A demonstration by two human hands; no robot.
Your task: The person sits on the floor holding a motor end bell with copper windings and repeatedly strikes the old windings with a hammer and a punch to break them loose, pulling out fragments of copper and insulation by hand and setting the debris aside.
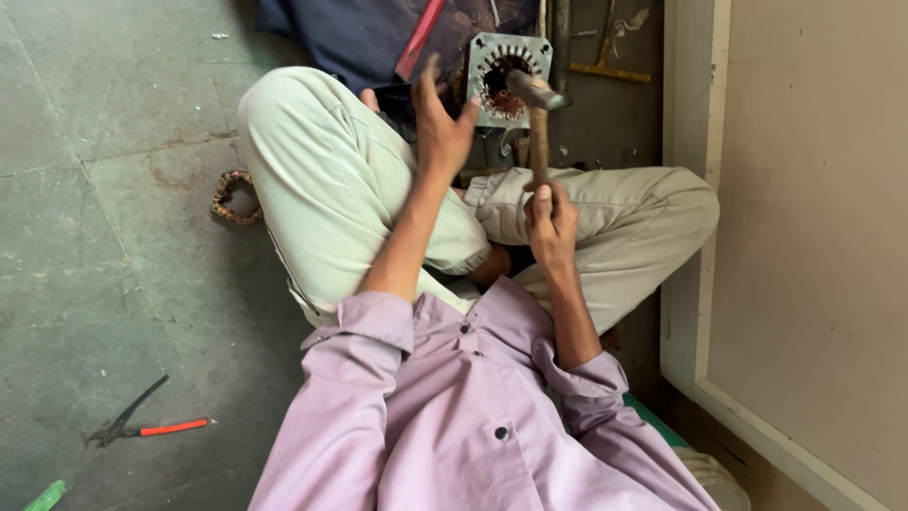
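Observation:
I sit cross-legged on the floor. My right hand (550, 220) grips the wooden handle of a hammer (538, 114), whose metal head is raised over a square metal motor stator (509, 78) with copper windings in its round bore. My left hand (441, 128) is lifted just left of the stator, fingers spread and holding nothing; it hides the stator's left edge.
A coil of copper wire (234, 197) lies on the floor by my left knee. Pliers with orange handles (142, 426) lie at lower left. A dark cloth with a red tool (419, 38) is at the top. A pale wall or panel (813, 237) stands to the right.

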